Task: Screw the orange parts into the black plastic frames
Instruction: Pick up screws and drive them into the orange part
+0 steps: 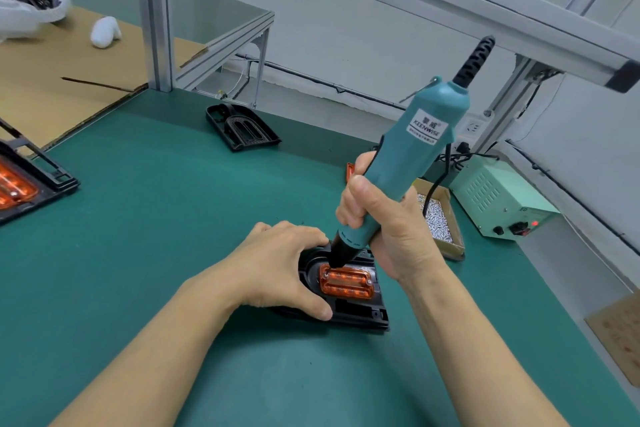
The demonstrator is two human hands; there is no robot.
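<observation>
The green bench mat carried the work, with the black plastic frame lying flat near its front edge and the orange part seated in the frame's recess. The right hand had its fingers wrapped fully round the teal electric screwdriver, whose black nose came down tilted onto the part's upper left corner; the bit itself was hidden. The left hand lay over the frame's left side, fingers curled over the far edge and thumb against the near one, pinning it. To do this step well, the driver probably wanted bringing closer to upright before running, with steady downward pressure and the frame kept from twisting. A spare frame sat well behind, a finished assembly at far left, and the box of screws just beside the right wrist.
</observation>
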